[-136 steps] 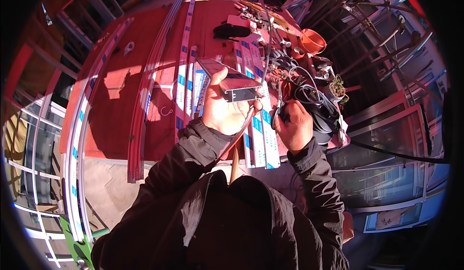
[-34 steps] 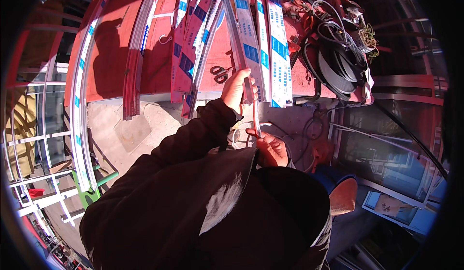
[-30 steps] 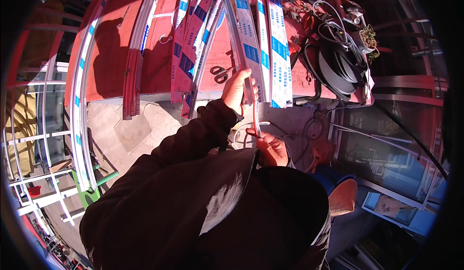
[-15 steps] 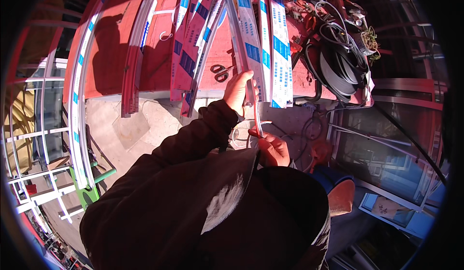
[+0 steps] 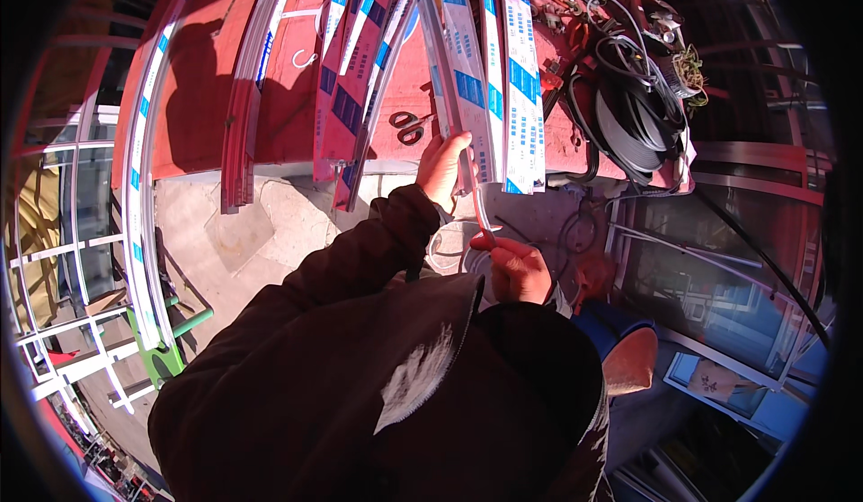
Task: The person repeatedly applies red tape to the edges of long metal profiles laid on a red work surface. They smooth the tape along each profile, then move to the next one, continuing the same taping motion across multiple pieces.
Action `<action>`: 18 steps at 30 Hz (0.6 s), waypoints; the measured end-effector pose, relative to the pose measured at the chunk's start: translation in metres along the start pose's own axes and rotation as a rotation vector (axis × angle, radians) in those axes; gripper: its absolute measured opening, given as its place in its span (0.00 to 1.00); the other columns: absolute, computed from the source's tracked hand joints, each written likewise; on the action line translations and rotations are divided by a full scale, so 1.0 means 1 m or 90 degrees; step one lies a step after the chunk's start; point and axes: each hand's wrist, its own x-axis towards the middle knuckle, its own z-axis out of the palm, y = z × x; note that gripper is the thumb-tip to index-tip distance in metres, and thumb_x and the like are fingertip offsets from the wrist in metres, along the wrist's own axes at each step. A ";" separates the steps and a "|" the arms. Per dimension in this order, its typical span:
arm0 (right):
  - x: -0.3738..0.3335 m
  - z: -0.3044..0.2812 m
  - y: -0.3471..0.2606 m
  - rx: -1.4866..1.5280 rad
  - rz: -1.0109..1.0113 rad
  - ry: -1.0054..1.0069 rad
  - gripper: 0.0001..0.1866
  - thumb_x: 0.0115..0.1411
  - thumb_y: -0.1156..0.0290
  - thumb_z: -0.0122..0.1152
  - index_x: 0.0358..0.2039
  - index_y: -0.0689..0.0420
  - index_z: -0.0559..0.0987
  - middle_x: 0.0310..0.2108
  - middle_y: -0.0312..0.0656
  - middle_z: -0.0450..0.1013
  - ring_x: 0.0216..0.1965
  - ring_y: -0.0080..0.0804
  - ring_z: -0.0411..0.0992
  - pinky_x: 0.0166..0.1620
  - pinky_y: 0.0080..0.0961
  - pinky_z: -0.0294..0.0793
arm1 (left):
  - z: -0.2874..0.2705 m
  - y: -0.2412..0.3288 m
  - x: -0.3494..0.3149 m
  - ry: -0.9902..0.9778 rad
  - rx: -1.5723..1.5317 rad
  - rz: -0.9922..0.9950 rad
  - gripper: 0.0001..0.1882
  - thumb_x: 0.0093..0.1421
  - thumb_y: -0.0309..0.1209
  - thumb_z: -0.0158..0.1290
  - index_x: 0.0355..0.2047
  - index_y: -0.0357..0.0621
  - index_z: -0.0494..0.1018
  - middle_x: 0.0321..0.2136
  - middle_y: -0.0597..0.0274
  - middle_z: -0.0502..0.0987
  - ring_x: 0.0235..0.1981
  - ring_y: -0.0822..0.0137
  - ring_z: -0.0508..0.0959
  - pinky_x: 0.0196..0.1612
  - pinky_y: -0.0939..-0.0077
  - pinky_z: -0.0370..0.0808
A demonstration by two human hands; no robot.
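Observation:
My left hand (image 5: 440, 171) is wrapped round the near end of a long, narrow frame profile (image 5: 438, 57), which runs away over the red table. From that end a thin pale strip (image 5: 480, 211) hangs toward me. My right hand (image 5: 521, 270) pinches the strip's lower end between thumb and fingers; whether it is sealing strip or peeled film I cannot tell. Close to the left hand, black-handled scissors (image 5: 407, 128) lie on the table. Beside the held piece are several profiles (image 5: 524, 79) covered in white and blue film.
The red table (image 5: 200, 120) carries more profiles (image 5: 241, 142) whose ends overhang its near edge. At right lie coiled black strip (image 5: 622, 133) and tangled scraps. Framed glass panels (image 5: 719, 259) stand right. A long profile (image 5: 139, 178) rests on a green support (image 5: 160, 358) at left.
My right hand has moved slightly right and toward me, the strip's end bending with it. My left hand keeps its grip on the profile.

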 end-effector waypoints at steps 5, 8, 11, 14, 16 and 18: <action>0.003 0.005 -0.012 -0.094 -0.017 -0.015 0.14 0.60 0.73 0.51 0.42 0.70 0.75 0.18 0.23 0.61 0.19 0.10 0.53 0.23 0.13 0.49 | -0.024 -0.025 0.020 -0.006 0.066 0.091 0.11 0.58 0.37 0.52 0.34 0.46 0.65 0.22 0.66 0.69 0.19 0.70 0.71 0.21 0.75 0.70; 0.026 0.002 0.000 -0.293 -0.078 0.030 0.12 0.62 0.72 0.50 0.40 0.65 0.77 0.16 0.22 0.60 0.18 0.09 0.51 0.22 0.13 0.50 | -0.025 -0.041 0.017 0.004 0.118 0.127 0.15 0.57 0.36 0.52 0.41 0.43 0.67 0.29 0.65 0.71 0.30 0.71 0.71 0.31 0.75 0.70; 0.042 -0.005 0.014 -0.271 -0.104 0.058 0.15 0.64 0.66 0.48 0.36 0.65 0.76 0.13 0.28 0.62 0.13 0.12 0.54 0.19 0.14 0.51 | -0.018 -0.054 0.008 0.006 0.101 0.157 0.19 0.56 0.38 0.53 0.45 0.42 0.68 0.35 0.64 0.71 0.39 0.71 0.70 0.43 0.76 0.67; 0.005 -0.035 0.019 -0.120 0.050 -0.081 0.24 0.65 0.54 0.40 0.33 0.64 0.74 0.13 0.41 0.68 0.12 0.23 0.63 0.18 0.16 0.58 | -0.021 -0.050 0.008 0.001 0.117 0.110 0.18 0.55 0.37 0.53 0.43 0.42 0.68 0.35 0.64 0.71 0.40 0.71 0.70 0.44 0.74 0.67; -0.015 -0.058 0.036 -0.127 0.105 -0.056 0.17 0.62 0.60 0.47 0.32 0.64 0.74 0.13 0.39 0.67 0.13 0.22 0.62 0.18 0.17 0.58 | -0.026 -0.048 0.015 0.001 0.100 0.032 0.17 0.54 0.37 0.54 0.42 0.42 0.69 0.34 0.65 0.71 0.40 0.70 0.70 0.46 0.73 0.65; -0.011 -0.065 0.043 -0.121 0.141 -0.021 0.11 0.59 0.66 0.51 0.31 0.62 0.74 0.14 0.37 0.66 0.12 0.21 0.61 0.17 0.17 0.57 | -0.024 -0.056 0.017 0.031 0.096 0.076 0.17 0.54 0.38 0.54 0.41 0.42 0.69 0.34 0.65 0.72 0.40 0.70 0.70 0.46 0.73 0.65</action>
